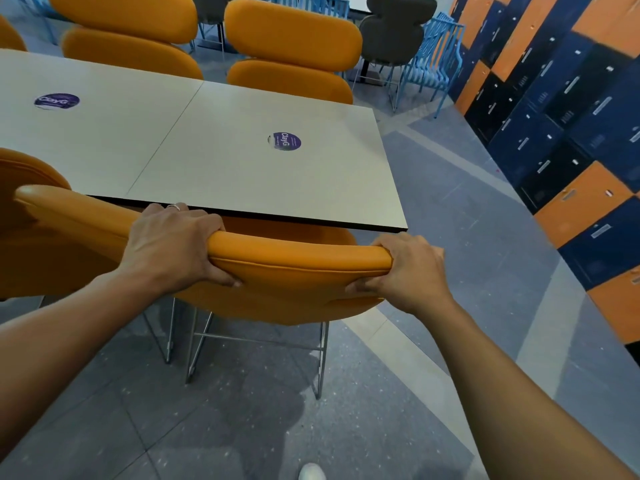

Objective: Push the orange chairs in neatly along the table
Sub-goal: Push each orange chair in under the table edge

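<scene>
Both hands, left [173, 247] and right [405, 271], clamp my chair's [298, 271] backrest at the white table [214, 161]; lockers [568, 109] right of it, grey floor [242, 410].

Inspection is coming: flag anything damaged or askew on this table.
The purple sticker on the right tabletop panel looks worn white at its left edge and reads sideways, unlike the left sticker. Nothing else stands out.

I can't see the seat of the near chair [298, 271] under the worktop [242, 181], and the left edge crops the neighbouring chair [24, 168].
</scene>
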Available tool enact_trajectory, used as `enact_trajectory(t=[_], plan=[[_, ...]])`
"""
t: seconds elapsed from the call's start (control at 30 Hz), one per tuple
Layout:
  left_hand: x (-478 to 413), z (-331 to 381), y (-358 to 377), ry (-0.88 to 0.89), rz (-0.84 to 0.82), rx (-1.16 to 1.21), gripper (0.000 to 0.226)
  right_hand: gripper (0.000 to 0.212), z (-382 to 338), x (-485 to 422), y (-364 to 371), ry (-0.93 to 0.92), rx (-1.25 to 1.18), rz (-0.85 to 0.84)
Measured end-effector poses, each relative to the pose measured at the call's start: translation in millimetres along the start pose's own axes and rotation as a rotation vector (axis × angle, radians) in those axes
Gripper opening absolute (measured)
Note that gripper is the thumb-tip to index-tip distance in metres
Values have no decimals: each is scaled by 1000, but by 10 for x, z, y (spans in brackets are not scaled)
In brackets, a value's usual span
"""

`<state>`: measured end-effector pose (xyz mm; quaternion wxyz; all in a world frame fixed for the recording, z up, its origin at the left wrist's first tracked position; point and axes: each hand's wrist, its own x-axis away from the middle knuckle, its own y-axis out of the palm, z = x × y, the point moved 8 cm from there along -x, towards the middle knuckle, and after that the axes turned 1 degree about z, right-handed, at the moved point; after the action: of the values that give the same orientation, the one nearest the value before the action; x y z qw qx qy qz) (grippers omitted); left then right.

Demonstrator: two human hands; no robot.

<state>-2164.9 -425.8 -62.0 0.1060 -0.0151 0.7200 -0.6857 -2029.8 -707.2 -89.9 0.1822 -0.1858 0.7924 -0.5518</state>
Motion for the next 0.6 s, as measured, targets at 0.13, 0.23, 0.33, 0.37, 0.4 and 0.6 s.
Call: enact_trajectory(t=[0.13, 0.23, 0.33, 0.37, 0.4, 0.6], plan=[[-30, 30, -9, -22, -22, 29, 78, 68, 39, -45, -17, 10, 2, -18], [-63, 94, -17, -20, -9, 30, 81, 62, 105, -86, -62, 14, -14, -26], [-127, 171, -20, -9, 8, 10, 82, 62, 189, -174, -97, 31, -19, -38], [-146, 193, -22, -4, 6, -1, 83, 64, 212, -197, -103, 41, -22, -38], [-177, 199, -21, 1, 2, -10, 84, 66, 235, -230, -105, 51, -25, -30], [-351, 125, -6, 27, -49, -75, 92, 69, 207, -278, -102, 99, -18, 61]])
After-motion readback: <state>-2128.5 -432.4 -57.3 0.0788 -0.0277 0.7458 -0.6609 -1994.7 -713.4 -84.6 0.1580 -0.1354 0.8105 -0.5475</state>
